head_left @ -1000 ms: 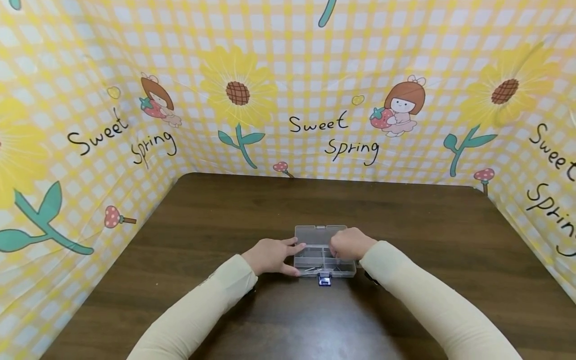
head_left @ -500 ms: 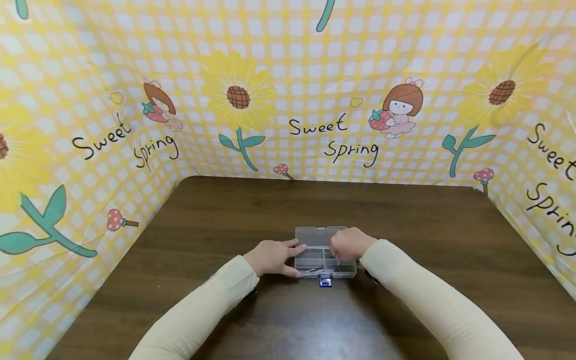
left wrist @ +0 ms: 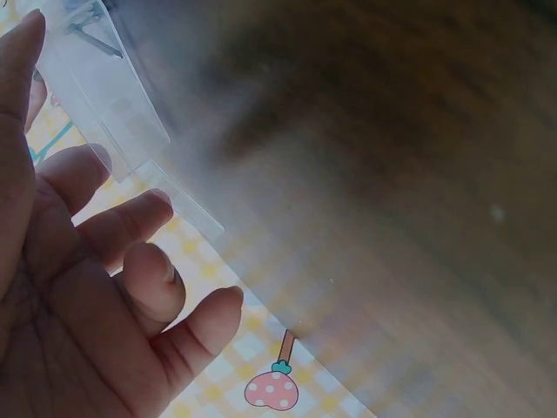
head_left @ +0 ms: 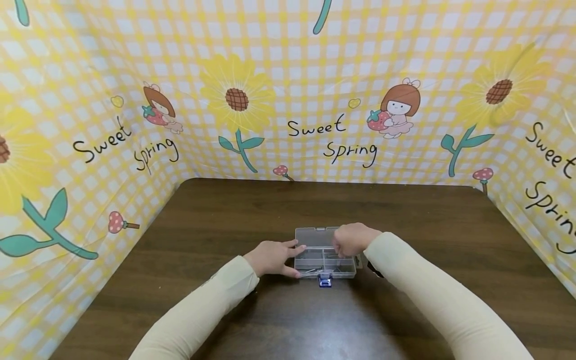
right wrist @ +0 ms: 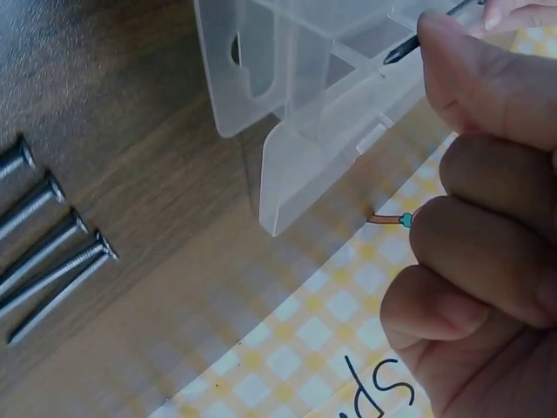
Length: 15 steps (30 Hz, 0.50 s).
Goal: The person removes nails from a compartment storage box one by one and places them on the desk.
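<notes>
So closest to the camera, two pale sleeves (head_left: 432, 287) are coming in from the bottom and a blue latch (head_left: 325, 281) is hanging off the front of a clear plastic box (head_left: 344, 274). That box is sitting open on the desk (head_left: 225, 207), pretty much dead center. A few nails (head_left: 312, 271) are lying in its front left compartment.

The left hand (head_left: 270, 258) is resting against the box's left end; its grip is staying loose and wide, thumb at the front corner and the other fingers spreading toward the back. The right hand (head_left: 355, 240) is hovering over the right half, fingers curling in, and its grip is looking narrow: thumb and finger seem to be pinching a single dark nail (right wrist: 402, 50), though the fingertips are hiding part of it.

Going by the right wrist view, some loose nails (right wrist: 35, 207) are lying side by side on the wood, apart from the box.

Further back, the see-through lid (head_left: 312, 237) is leaning open behind the compartments. Past the bare wood, a yellow checked cloth (head_left: 310, 65) is covering the walls, showing sunflowers, cartoon girls holding strawberries and "Sweet Spring" lettering.
</notes>
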Each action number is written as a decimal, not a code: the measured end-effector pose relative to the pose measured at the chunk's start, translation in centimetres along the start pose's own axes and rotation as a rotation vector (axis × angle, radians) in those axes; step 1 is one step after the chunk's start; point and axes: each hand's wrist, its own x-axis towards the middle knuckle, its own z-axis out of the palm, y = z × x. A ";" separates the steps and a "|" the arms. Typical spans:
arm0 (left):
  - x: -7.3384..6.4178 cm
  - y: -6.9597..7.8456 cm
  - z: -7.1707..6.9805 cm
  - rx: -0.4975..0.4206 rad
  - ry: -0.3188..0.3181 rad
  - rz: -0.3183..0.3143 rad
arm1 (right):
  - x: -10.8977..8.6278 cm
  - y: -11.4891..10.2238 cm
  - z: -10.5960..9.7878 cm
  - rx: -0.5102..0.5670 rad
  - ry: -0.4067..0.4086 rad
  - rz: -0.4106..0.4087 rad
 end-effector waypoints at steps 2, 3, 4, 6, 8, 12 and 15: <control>0.0 0.0 0.0 -0.004 -0.004 0.001 | -0.2 0.1 -0.1 0.003 -0.005 -0.007; 0.0 0.1 0.0 -0.006 -0.006 0.001 | -0.3 0.2 -0.1 0.002 -0.006 -0.010; 0.0 0.0 0.1 -0.008 -0.006 0.003 | -0.4 0.3 0.0 0.003 -0.006 -0.012; 0.1 0.0 0.1 -0.013 -0.011 0.006 | -0.6 0.5 0.0 0.012 -0.014 -0.017; 0.1 -0.1 0.1 -0.020 -0.017 0.006 | -0.9 0.8 0.0 0.020 -0.021 -0.023; 0.1 -0.2 0.0 -0.032 -0.026 0.001 | -1.7 1.5 0.0 0.037 -0.025 -0.037; 0.2 -0.2 0.0 -0.034 -0.025 0.003 | -2.5 2.1 0.2 0.054 -0.017 -0.024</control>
